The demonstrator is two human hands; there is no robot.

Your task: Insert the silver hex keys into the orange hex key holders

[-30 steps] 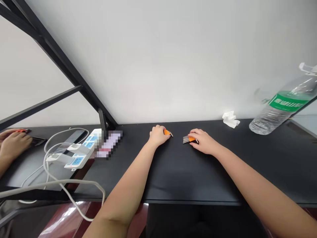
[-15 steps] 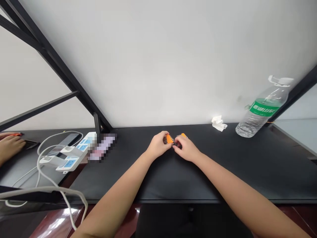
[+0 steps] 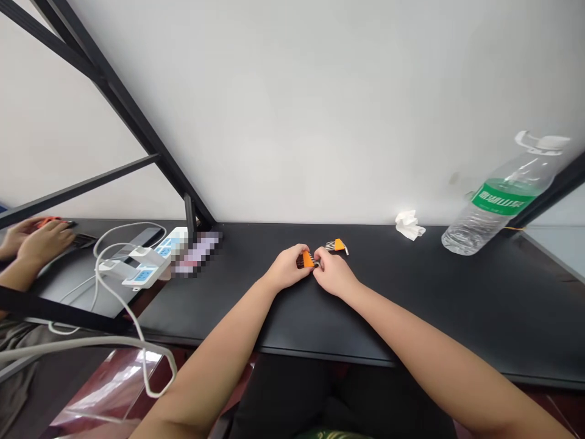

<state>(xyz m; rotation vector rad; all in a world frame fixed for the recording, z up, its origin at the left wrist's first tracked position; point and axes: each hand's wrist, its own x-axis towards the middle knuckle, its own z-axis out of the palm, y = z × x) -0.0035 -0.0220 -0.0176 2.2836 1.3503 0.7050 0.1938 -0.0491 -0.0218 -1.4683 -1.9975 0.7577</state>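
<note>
My left hand (image 3: 289, 267) is closed around an orange hex key holder (image 3: 308, 260), gripping it between thumb and fingers. A row of dark metal keys sticks out of that holder. Fingers of my right hand (image 3: 335, 272) pinch a hex key (image 3: 316, 264) at the holder's right side; much of the key is hidden by the fingertips. Just behind my right hand, a second orange hex key holder (image 3: 339, 244) lies on the black table (image 3: 411, 299), with several silver keys in it.
A large water bottle (image 3: 491, 210) and a crumpled tissue (image 3: 409, 225) stand near the wall. To the left are a power strip (image 3: 158, 259) with white cables, a blurred-out flat item (image 3: 198, 253) and a black frame (image 3: 150, 143). Another person's hands (image 3: 46, 244) work at far left.
My right hand has shifted slightly left and down, so the second holder behind it shows more. My left hand still holds its holder. The view has tilted, and more of the other person's hands shows.
</note>
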